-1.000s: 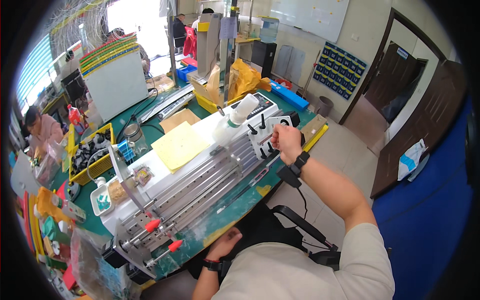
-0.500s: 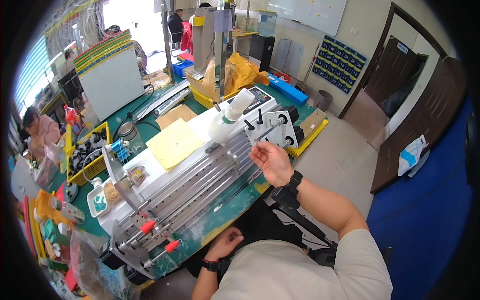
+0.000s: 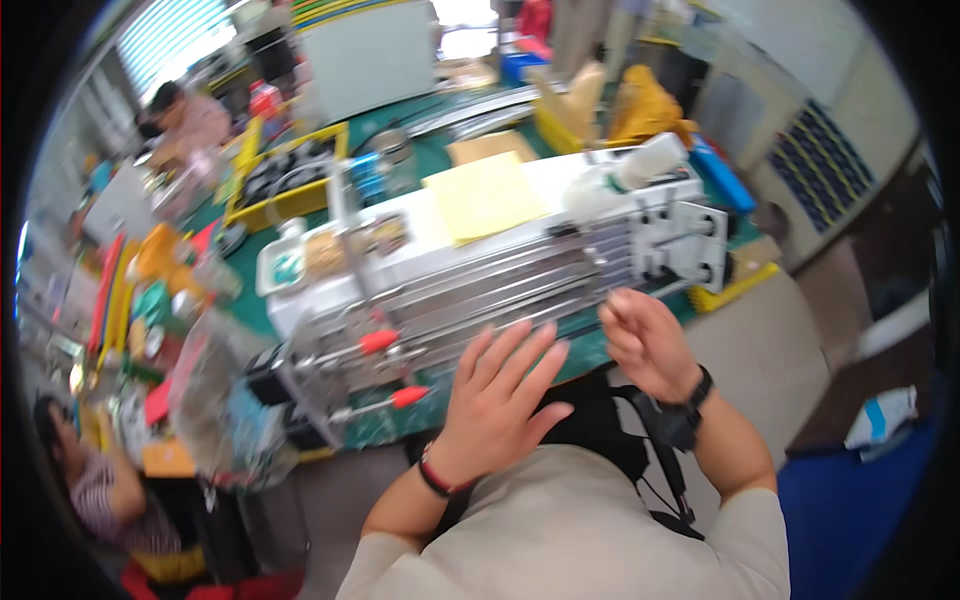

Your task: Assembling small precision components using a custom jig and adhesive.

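Observation:
In front of the bench machine my left hand is raised, fingers spread and holding nothing. My right hand has its fingers curled together near the right part of the machine's front; whatever they may pinch is too small or blurred to make out. The machine has long silver rails, a white body and a metal end plate at its right. Two rods with red cone tips stick out at its left. A yellow sheet and a tilted white bottle rest on top.
A white dish with teal bits sits by the machine's left end. Behind it stands a yellow basket of black parts. Plastic bags and clutter crowd the left. One person sits far left, another nearer.
My left hand has risen from near my lap and spread its fingers. My right hand has drawn back from the end plate. The view has turned left and is blurred.

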Motion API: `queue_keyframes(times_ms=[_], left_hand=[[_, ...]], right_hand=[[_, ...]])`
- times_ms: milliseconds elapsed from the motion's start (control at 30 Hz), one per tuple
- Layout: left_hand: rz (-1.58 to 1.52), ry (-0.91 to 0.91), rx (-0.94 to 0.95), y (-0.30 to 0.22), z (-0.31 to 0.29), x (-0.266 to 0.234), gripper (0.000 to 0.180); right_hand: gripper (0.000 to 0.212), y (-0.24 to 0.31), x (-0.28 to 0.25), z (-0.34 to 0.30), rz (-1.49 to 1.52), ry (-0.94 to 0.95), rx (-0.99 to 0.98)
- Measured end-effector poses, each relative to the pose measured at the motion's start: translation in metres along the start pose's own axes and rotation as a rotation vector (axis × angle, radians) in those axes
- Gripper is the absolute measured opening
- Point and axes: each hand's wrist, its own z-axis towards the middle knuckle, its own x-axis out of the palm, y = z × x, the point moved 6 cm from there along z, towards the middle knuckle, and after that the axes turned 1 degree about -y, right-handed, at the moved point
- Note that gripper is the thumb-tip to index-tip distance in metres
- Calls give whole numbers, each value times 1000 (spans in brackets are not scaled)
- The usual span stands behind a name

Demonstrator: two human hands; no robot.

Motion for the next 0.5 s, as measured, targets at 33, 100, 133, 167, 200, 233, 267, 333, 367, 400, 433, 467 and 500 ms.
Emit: queue_keyframes(times_ms=[33, 100, 133, 167, 200, 233, 267, 333, 367, 400, 433, 467, 500], left_hand=[[50, 10, -31, 10, 3, -7, 48], [233, 183, -9, 17, 0, -9, 35], [125, 128, 17, 20, -4, -27, 30], [-45, -7, -33, 22, -12, -49, 41], [-221, -77, -128, 24, -21, -71, 44], [-342, -99, -247, 21, -26, -87, 46], [-260, -145, -198, 12, -21, -86, 41], [-140, -144, -131, -12, -1, -64, 35], [-111, -90, -103, -23, 11, -41, 34], [-178, -12, -146, -34, 22, -20, 32], [-235, 21, -138, -43, 38, 8, 34], [-256, 79, -111, -50, 48, 30, 31], [-287, 120, -74, -56, 59, 58, 27]], right_hand=[[11, -2, 19, -14, -38, 48, 36], [9, -11, 38, -33, -56, 136, 104], [9, -15, 38, -36, -34, 157, 113], [7, -19, 42, -39, 59, 220, 137], [5, -21, 43, -41, 152, 275, 152], [5, -22, 40, -43, 177, 276, 149], [4, -20, 33, -43, 2, 248, 117], [6, -5, 26, -50, -415, 147, -7], [9, 5, 20, -53, -697, 143, -267], [8, 20, 23, -61, -889, 143, -484], [8, 37, 25, -70, -1101, 141, -704], [11, 42, 19, -80, -1193, 113, -879], [15, 49, 6, -88, -1271, 71, -1021]])
